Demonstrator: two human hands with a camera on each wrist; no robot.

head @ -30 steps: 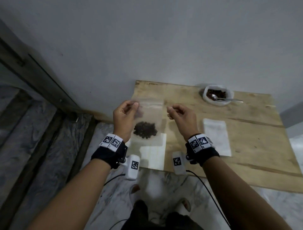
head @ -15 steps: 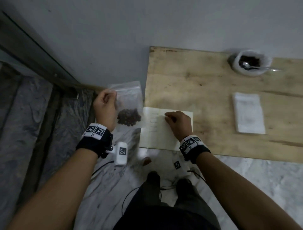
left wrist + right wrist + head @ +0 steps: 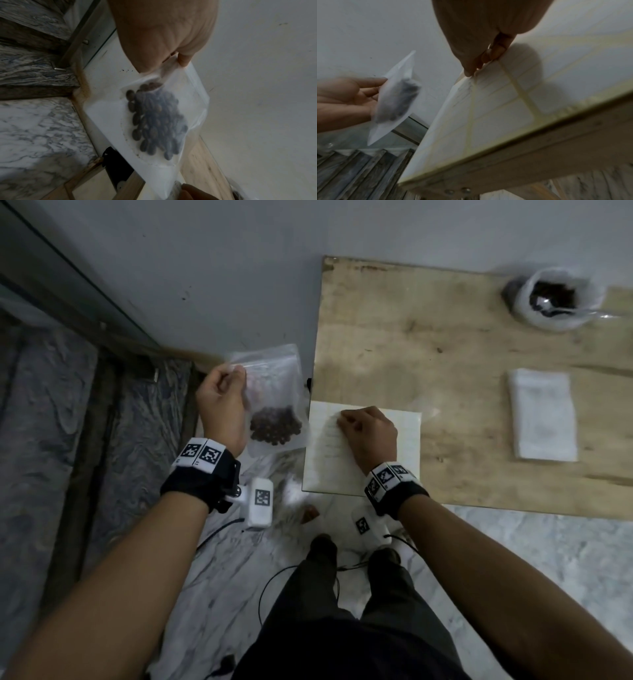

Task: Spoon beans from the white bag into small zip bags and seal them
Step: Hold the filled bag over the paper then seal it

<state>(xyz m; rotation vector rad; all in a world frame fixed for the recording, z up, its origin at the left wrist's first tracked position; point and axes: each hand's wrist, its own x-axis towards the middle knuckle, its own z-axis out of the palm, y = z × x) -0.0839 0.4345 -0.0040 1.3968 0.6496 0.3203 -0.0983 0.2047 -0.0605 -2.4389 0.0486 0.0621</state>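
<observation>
A small clear zip bag [image 3: 274, 392] with dark beans [image 3: 275, 428] in its bottom hangs just left of the wooden table [image 3: 428, 344], over the floor. My left hand [image 3: 222, 402] pinches its top left corner; the left wrist view shows the bag [image 3: 154, 121] hanging below my fingers [image 3: 183, 59]. My right hand [image 3: 368, 433] rests on a white label sheet [image 3: 407, 440] at the table's front left corner, its curled fingertips [image 3: 471, 71] pinching at a label near the sheet's [image 3: 488, 108] far left corner. The white bag of beans [image 3: 561, 299] with a spoon [image 3: 555, 309] in it stands far right.
A stack of empty zip bags [image 3: 541, 419] lies on the right of the table. A grey wall [image 3: 239, 268] runs behind the table. Marble floor [image 3: 239, 559] and dark steps [image 3: 51, 440] lie to the left, and my legs [image 3: 342, 611] stand below.
My right hand let go of the bag's top and dropped onto the label sheet. My left hand carried the bag left, off the table's edge. The view shifted left.
</observation>
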